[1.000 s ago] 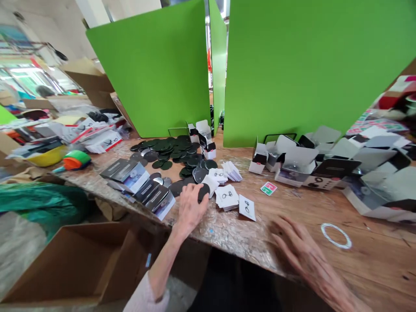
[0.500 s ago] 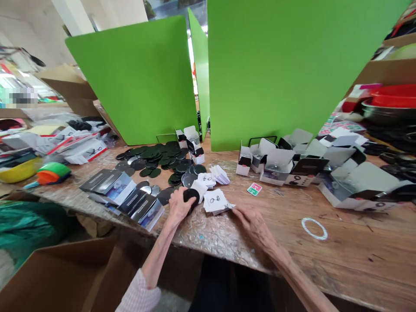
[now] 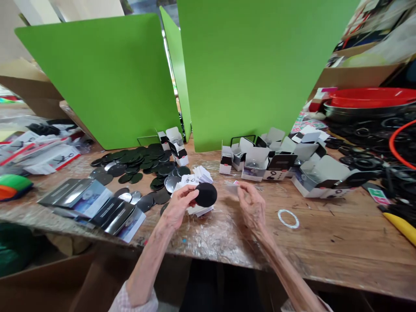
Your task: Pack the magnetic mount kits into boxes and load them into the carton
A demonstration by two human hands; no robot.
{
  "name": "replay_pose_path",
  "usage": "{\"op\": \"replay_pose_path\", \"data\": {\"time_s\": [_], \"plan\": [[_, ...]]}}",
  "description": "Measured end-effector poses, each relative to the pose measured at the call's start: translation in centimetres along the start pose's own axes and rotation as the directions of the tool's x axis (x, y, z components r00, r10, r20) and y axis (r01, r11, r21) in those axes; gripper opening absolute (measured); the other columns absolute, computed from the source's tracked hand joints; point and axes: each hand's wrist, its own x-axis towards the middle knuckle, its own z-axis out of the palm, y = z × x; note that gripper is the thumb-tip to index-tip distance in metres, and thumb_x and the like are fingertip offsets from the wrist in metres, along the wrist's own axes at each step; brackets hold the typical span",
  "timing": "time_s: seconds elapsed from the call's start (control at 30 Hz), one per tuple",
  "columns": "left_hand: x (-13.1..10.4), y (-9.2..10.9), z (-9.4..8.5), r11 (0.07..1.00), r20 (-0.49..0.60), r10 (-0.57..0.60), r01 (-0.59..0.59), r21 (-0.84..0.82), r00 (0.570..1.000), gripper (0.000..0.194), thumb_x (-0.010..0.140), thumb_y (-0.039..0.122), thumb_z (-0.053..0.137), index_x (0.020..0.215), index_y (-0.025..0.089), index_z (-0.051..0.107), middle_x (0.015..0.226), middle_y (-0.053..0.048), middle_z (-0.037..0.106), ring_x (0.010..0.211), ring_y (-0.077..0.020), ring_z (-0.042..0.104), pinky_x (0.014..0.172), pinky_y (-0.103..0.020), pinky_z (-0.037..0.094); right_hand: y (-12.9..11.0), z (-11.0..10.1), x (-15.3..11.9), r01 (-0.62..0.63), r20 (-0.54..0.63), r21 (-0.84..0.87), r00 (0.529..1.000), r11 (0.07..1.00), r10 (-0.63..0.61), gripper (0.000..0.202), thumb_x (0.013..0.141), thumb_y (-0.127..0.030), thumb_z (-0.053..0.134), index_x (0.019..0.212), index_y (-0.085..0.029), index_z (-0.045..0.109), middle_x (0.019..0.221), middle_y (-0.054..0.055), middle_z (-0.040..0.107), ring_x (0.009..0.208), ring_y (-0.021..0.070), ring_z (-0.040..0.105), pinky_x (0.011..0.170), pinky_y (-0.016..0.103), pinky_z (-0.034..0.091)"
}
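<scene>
Over the wooden workbench (image 3: 312, 247), the left hand (image 3: 176, 208) now holds the black disc (image 3: 207, 195) higher, fingers pinching its edge; the right hand (image 3: 253, 207) pinches a blurred slip (image 3: 232, 189).

- Dark-faced boxes (image 3: 107, 212), eight o'clock: thin pale lines of print run along the black sides, too small to read (I squint, and get only streaks).
- Open boxes (image 3: 281, 161), three o'clock: a faint line of print on a black flap, small red patches on white fronts, nothing legible.
- Green-and-pink card (image 3: 378, 196), far out towards three o'clock: white marks, too blurred to make out.
</scene>
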Motion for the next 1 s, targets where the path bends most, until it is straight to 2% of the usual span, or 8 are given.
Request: {"op": "replay_pose_path", "data": {"time_s": [0.17,0.33,0.5,0.6,0.7,0.8,0.9,1.0], "plan": [[1.0,0.3,2.6,0.995,0.076,-0.046,0.053,-0.086,0.996,0.038,0.053,0.040,0.082,0.076,0.014,0.066,0.067,0.002,0.062,0.054,-0.0058,0.052,0.052,-0.018,0.038,-0.4,0.1,0.3,-0.176,0.011,0.149,0.984,0.973,0.176,0.034,0.074,-0.053,0.055,0.084,-0.021,0.049,0.063,-0.003,0.053,0.058,0.0151,0.050,0.053,0.026,0.038],[2.3,0.0,3.9,0.970,0.039,-0.096,0.102,-0.219,0.995,0.039,0.049,0.035,0.084,0.075,0.015,0.062,0.062,0.003,0.061,0.051,-0.0058,0.052,0.049,-0.018,0.038,-0.5,0.0,-0.3,-0.312,0.189,0.308,0.946,0.899,0.264,0.043,0.063,-0.051,0.070,0.087,-0.020,0.052,0.065,-0.003,0.060,0.056,0.0133,0.053,0.054,0.025,0.043],[2.9,-0.6,4.1,0.946,0.045,-0.135,0.142,-0.292,0.990,0.039,0.049,0.031,0.086,0.075,0.017,0.060,0.067,0.004,0.063,0.054,-0.0062,0.053,0.050,-0.018,0.040,-0.3,-0.5,-0.3,-0.347,0.170,0.374,0.937,0.860,0.304,0.047,0.060,-0.055,0.076,0.077,-0.021,0.049,0.057,-0.006,0.057,0.048,0.0109,0.048,0.045,0.021,0.036],[2.7,-1.3,4.6,0.963,0.072,-0.134,0.148,-0.227,0.988,0.038,0.050,0.035,0.085,0.075,0.016,0.062,0.068,0.003,0.063,0.053,-0.0059,0.052,0.051,-0.018,0.039,-0.1,-0.2,-0.3,-0.336,0.134,0.427,0.942,0.839,0.309,0.044,0.065,-0.057,0.072,0.079,-0.022,0.051,0.062,-0.005,0.060,0.053,0.0123,0.052,0.048,0.022,0.040],[2.9,-1.8,5.9,0.987,0.069,-0.093,0.101,-0.126,0.993,0.037,0.052,0.041,0.083,0.073,0.015,0.065,0.070,0.001,0.063,0.056,-0.0062,0.052,0.052,-0.018,0.039,0.1,-0.2,-0.5,-0.317,0.172,0.490,0.948,0.812,0.266,0.043,0.069,-0.055,0.072,0.091,-0.020,0.057,0.084,0.001,0.069,0.075,0.0176,0.063,0.067,0.029,0.050],[4.7,-1.7,8.5,0.994,0.097,-0.007,-0.003,0.106,0.995,0.034,0.064,0.044,0.073,0.084,0.016,0.069,0.073,-0.002,0.065,0.062,-0.0096,0.056,0.057,-0.020,0.042,0.6,-1.5,-0.4,-0.275,0.115,0.513,0.961,0.813,0.253,0.046,0.065,-0.048,0.078,0.096,-0.019,0.061,0.091,0.004,0.071,0.085,0.0192,0.064,0.079,0.031,0.050],[8.0,-1.4,12.5,0.946,0.074,0.098,-0.116,0.303,0.992,0.030,0.072,0.036,0.066,0.094,0.016,0.068,0.079,-0.004,0.067,0.072,-0.0144,0.060,0.066,-0.025,0.046,1.3,-4.1,-0.5,-0.259,0.015,0.557,0.953,0.789,0.303,0.043,0.063,-0.047,0.081,0.090,-0.020,0.061,0.090,0.002,0.070,0.083,0.0178,0.064,0.074,0.028,0.051],[11.4,-1.6,16.5,0.906,0.001,0.178,-0.165,0.391,0.984,0.029,0.076,0.033,0.065,0.098,0.015,0.066,0.093,-0.009,0.068,0.090,-0.0200,0.060,0.080,-0.031,0.046,2.2,-7.0,-1.3,-0.308,0.043,0.555,0.938,0.773,0.343,0.040,0.066,-0.046,0.080,0.091,-0.022,0.061,0.092,0.001,0.070,0.083,0.0183,0.064,0.066,0.026,0.052]]}}
